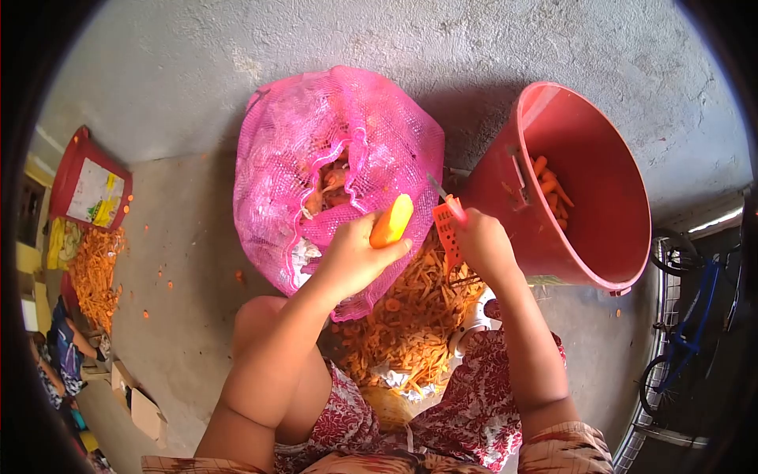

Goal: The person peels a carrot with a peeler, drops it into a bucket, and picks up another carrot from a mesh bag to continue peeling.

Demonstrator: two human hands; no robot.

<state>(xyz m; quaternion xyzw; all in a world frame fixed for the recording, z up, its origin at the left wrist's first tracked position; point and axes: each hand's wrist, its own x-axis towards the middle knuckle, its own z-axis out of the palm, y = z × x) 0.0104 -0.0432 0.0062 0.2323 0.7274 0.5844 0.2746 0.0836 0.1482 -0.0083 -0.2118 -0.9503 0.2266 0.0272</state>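
My left hand [353, 254] is closed around a carrot [392, 222], whose yellow-orange end points up and away from me. In my right hand [486, 246] is a knife [436, 187], its short blade angled up to the left, apart from the carrot. Just behind that hand shows an orange perforated plastic piece [448, 233], partly hidden. Beyond my hands stands a pink mesh sack [272, 170] with a slit-like opening, through which unpeeled carrots [335, 178] show. Carrot peelings [418, 332] lie heaped on the floor between my legs.
At the right a large red bucket [588, 221] leans toward me, with several peeled carrots [550, 188] inside. On the far left are another red container [73, 178], more peelings [96, 272], a cardboard box [142, 407] and another person [69, 347]. A blue bicycle [695, 316] is at the right edge.
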